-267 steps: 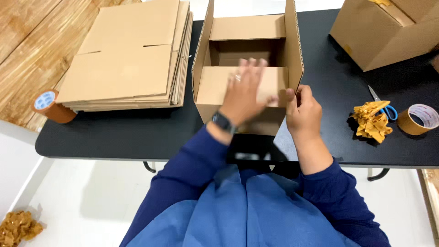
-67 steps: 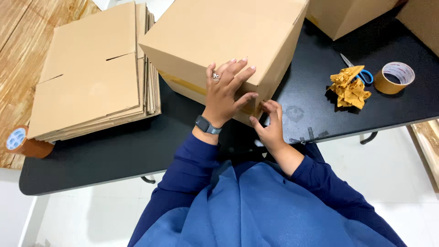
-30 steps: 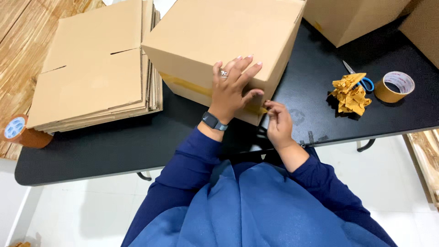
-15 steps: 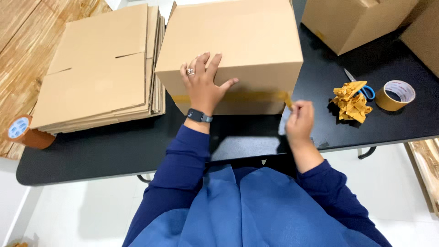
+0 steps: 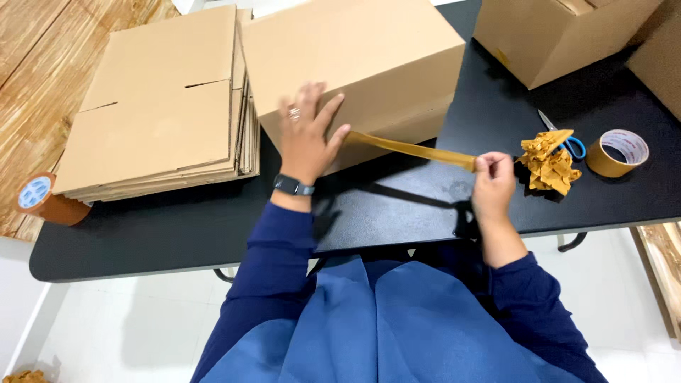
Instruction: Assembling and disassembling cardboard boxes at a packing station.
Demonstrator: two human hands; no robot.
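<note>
**A:** What do you have at the far left?

**B:** I see a tape roll [image 5: 44, 201] at the left end of the black table [image 5: 163, 234], and just right of it a stack of flat cartons [image 5: 159, 120].

**A:** And the left hand?

**B:** My left hand [image 5: 305, 135] lies flat with the fingers spread, palm down on the near edge of the closed box [image 5: 355, 60]. It grips nothing; it only presses the cardboard. There is a ring on one finger and a dark watch [image 5: 293, 186] at the wrist.

**A:** Where is the tape strip?

**B:** The brown strip [image 5: 411, 149] starts at the box's front face beside my left thumb and runs taut to the right, clear of the table, casting a shadow below it.

**A:** The right hand, then?

**B:** My right hand [image 5: 493, 184] is closed, thumb and fingertips pinched on the strip's free end, held above the table's near edge.

**A:** Beyond that?

**B:** Just right of that hand I see a wad of crumpled tape [image 5: 550, 163] lying on blue-handled scissors [image 5: 564, 140], then a second roll [image 5: 617, 152]. Another box [image 5: 560, 35] stands at the back right.
</note>
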